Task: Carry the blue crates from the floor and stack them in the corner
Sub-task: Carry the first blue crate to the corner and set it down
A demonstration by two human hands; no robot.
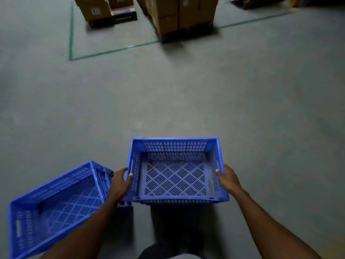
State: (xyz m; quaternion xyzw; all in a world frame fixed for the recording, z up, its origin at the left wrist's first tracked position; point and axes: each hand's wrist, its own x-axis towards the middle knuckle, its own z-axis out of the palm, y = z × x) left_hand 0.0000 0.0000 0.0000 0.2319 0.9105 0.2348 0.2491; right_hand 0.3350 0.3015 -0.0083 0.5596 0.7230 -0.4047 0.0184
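I hold an empty blue slotted crate [175,143] in front of me, above the grey floor, its open top facing up. My left hand [120,181] grips its left side wall, thumb over the rim. My right hand [227,179] grips the right side wall the same way. A second blue crate [56,204], also empty, sits on the floor at the lower left, close beside my left forearm.
Stacks of cardboard boxes on dark pallets [183,14] stand far ahead, a smaller stack [100,10] to their left. Green floor tape [112,51] marks out their zone. Bare concrete floor [168,94] lies between me and the pallets.
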